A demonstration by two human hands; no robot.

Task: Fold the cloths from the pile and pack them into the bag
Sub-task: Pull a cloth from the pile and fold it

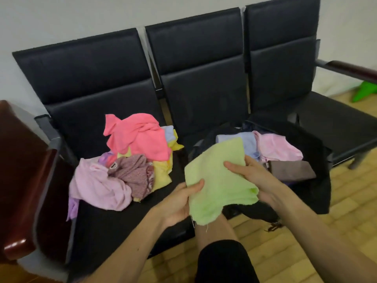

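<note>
At the bottom centre of the frame a bare knee in dark shorts rises from the yellow tiled floor. Just above it both hands hold a light green cloth, folded and hanging partly over the knee. The left hand has its grip closed on the cloth's lower left edge, thumb on top and fingers underneath. The right hand pinches the cloth's right side, thumb lying across the top face, fingers curled below.

Beyond the hands, at centre right, an open black bag sits on the middle seat of a black three-seat bench. Inside lie folded cloths: a light blue one, a pale pink one just beside it, and a brown one nearer the camera.

On the left seat, at centre left, the unfolded pile shows a coral pink cloth on top, a lilac-pink one in front, a mauve patterned piece and yellow cloth.

At the far left edge is a dark red wooden armrest. Upper right, a green object lies on the floor by the white wall.
</note>
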